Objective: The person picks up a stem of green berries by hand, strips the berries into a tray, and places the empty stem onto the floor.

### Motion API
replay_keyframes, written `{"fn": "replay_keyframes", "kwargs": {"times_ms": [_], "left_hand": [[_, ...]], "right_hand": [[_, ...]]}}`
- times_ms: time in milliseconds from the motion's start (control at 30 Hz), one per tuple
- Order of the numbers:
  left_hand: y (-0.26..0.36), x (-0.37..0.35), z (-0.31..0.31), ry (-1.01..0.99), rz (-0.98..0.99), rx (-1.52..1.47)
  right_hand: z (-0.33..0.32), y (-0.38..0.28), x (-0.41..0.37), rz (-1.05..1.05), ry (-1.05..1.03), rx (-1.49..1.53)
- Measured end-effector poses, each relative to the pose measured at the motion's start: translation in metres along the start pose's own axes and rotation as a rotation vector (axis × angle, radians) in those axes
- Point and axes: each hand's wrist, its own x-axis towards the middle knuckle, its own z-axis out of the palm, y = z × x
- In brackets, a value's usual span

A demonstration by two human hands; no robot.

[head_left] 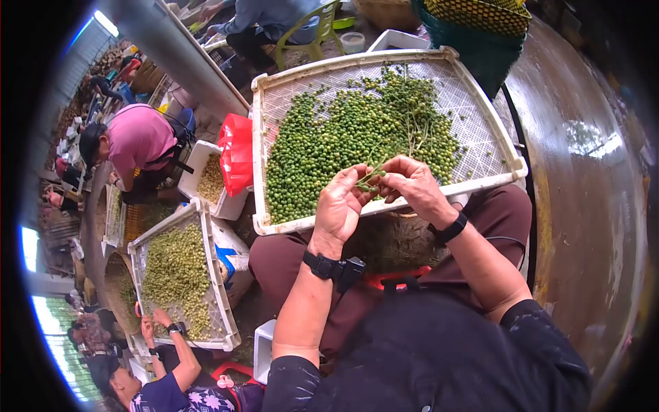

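Observation:
A thin green sprig (pixel 371 176) is pinched between my two hands above the near edge of a white mesh tray (pixel 491 182). My left hand (pixel 341 204) has its fingers closed around the sprig's left side. From the right, the thumb and fingertips of my right hand (pixel 417 187) grip the same sprig. Just beyond my hands, many small round green fruits (pixel 322 137) cover much of the mesh. Leafless stems (pixel 417 127) lie among the fruits toward the right. My fingertips partly hide the sprig.
A red plastic bag (pixel 236 154) hangs by the tray's left side. At lower left, a person's hands (pixel 156 321) are over a second tray (pixel 221 302) of paler fruits. A person in pink (pixel 143 134) bends farther off. Wet floor (pixel 583 226) stretches along the right.

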Motion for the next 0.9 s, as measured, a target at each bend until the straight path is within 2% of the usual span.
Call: {"fn": "replay_keyframes", "kwargs": {"times_ms": [100,333,367,533,633,700,900], "left_hand": [[-0.009,-0.025,0.018,0.037,0.051,0.275],[-0.02,-0.066,0.04,-0.118,0.088,0.519],[-0.025,-0.068,0.037,-0.099,0.057,0.485],[-0.048,-0.066,0.014,0.131,0.225,0.591],[-0.054,-0.063,-0.011,0.173,0.1,0.532],[-0.055,-0.062,-0.018,0.149,0.087,0.507],[-0.052,-0.066,-0.019,0.073,-0.037,0.441]], "right_hand": [[-0.004,0.001,-0.02,0.119,0.014,0.108],[-0.009,0.013,-0.052,0.208,-0.062,0.516],[-0.01,0.017,-0.057,0.272,-0.071,0.528],[-0.004,0.035,-0.059,0.392,-0.067,0.469],[-0.007,0.044,-0.061,0.403,-0.039,0.41],[-0.006,0.051,-0.065,0.433,0.033,0.371],[-0.006,0.06,-0.069,0.422,0.014,0.539]]}}
